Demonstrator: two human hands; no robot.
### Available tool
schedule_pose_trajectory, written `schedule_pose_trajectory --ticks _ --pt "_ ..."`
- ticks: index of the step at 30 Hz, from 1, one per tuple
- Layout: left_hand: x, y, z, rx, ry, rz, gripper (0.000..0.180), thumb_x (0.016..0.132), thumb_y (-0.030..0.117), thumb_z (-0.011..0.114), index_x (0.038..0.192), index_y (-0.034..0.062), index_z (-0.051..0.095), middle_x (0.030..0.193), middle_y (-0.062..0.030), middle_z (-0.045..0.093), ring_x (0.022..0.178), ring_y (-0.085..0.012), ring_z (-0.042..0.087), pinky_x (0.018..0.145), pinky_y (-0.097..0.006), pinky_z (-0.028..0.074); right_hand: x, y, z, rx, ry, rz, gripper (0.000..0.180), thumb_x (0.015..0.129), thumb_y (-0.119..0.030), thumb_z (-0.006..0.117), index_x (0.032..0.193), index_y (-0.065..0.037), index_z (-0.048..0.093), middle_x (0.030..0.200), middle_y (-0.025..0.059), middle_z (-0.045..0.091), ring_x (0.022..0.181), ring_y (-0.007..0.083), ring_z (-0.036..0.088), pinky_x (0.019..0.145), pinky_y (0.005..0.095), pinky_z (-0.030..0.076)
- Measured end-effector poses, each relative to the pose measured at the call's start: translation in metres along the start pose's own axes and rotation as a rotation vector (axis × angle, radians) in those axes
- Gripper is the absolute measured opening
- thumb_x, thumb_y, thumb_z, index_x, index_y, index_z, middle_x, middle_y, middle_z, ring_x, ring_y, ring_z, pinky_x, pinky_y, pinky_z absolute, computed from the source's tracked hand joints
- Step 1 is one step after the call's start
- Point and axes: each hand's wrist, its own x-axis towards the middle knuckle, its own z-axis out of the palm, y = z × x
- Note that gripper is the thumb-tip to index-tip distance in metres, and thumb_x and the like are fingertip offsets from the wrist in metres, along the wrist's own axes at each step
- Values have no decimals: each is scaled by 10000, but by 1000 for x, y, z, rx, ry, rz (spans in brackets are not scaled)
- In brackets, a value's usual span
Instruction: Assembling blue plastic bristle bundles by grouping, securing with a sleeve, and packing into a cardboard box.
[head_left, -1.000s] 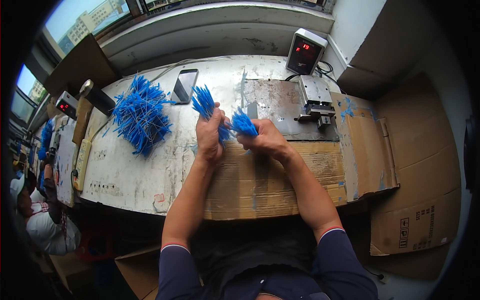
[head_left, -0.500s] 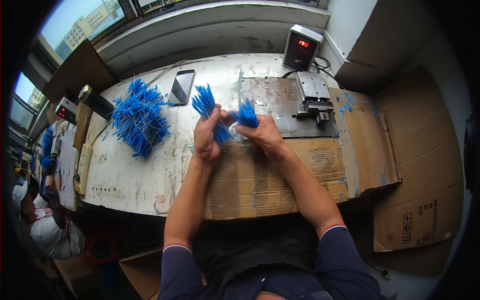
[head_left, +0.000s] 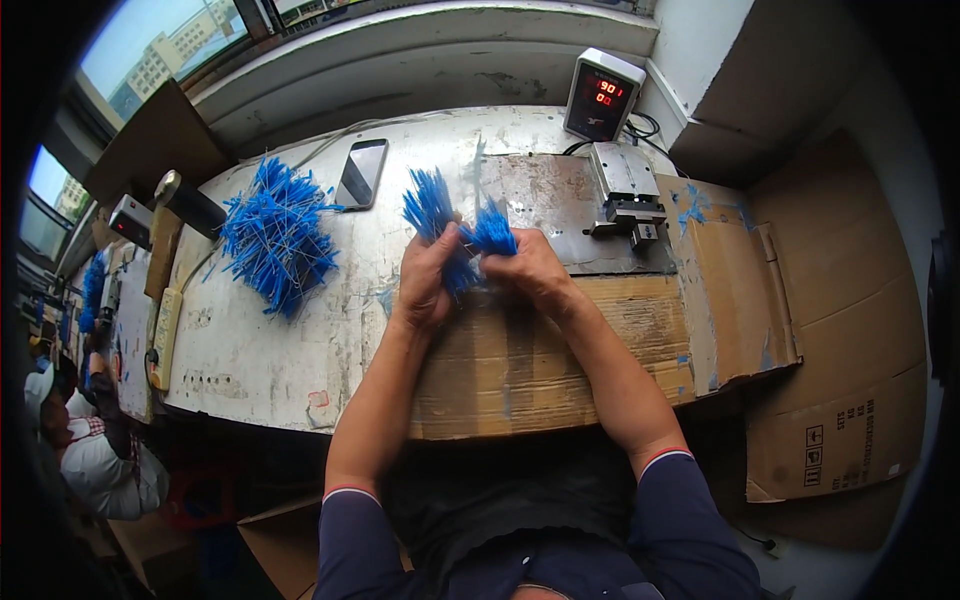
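Right at the middle of the worn white desk (head_left: 250, 360), both hands meet over a flattened sheet of brown cardboard (head_left: 540, 350). The left hand (head_left: 425, 275) has its grip pinched shut around a bundle of thin blue plastic-coated wires (head_left: 432, 208), which fans upward and away from the knuckles, toward the far edge of the desk. The right hand (head_left: 530, 270) is pressed close against the left, its grip closed on a smaller tuft of the same blue wires (head_left: 493, 230) that stands just above its fingers. The two tufts touch where the hands come together, and some blue strands run down between the palms.

Well apart to the left lies a loose heap of blue wires (head_left: 275, 235), spread on the desk. Just beyond the hands, between the heap and the held bundle, a dark flat smartphone (head_left: 361, 173) lies face up. Right of the hands a grey metal plate (head_left: 560, 215) carries a small metal press fixture (head_left: 625, 190), and behind that stands a grey box with a red digit display (head_left: 603, 95). At the far left edge another person in a white top (head_left: 95, 470) is partly in view.
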Motion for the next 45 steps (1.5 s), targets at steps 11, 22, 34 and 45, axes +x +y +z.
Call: schedule_pose_trajectory --ticks 11,22,34,45 --pt "2 -6 -5 90 40 28 242 1013 166 644 1223 56 594 942 -50 677 841 -155 665 763 -291 570 -6 -6 5 26 -85 42 129 873 -120 747 970 -54 693 729 -14 618 578 61 536 514 220 405" --pt "3 2 -12 118 57 73 339 1009 188 655 1261 1 528 945 -36 633 851 -155 639 756 -288 539 -7 -20 -14 -52 -168 104 162 900 -84 733 1042 -27 681 779 61 697 575 79 601 482 224 458" --pt "2 2 -4 166 97 58 335 1016 226 648 1249 6 552 946 -40 648 820 -137 621 755 -291 537 -5 -12 -8 77 -49 92 115 902 -99 683 998 -46 650 763 32 665 576 74 584 473 224 442" --pt "1 11 -5 -78 -135 -138 359 1096 315 433 1275 11 500 871 -57 578 729 -180 569 673 -336 495 -4 -16 -14 336 184 9 168 879 -147 772 952 -69 642 682 -37 557 482 17 429 397 192 276"
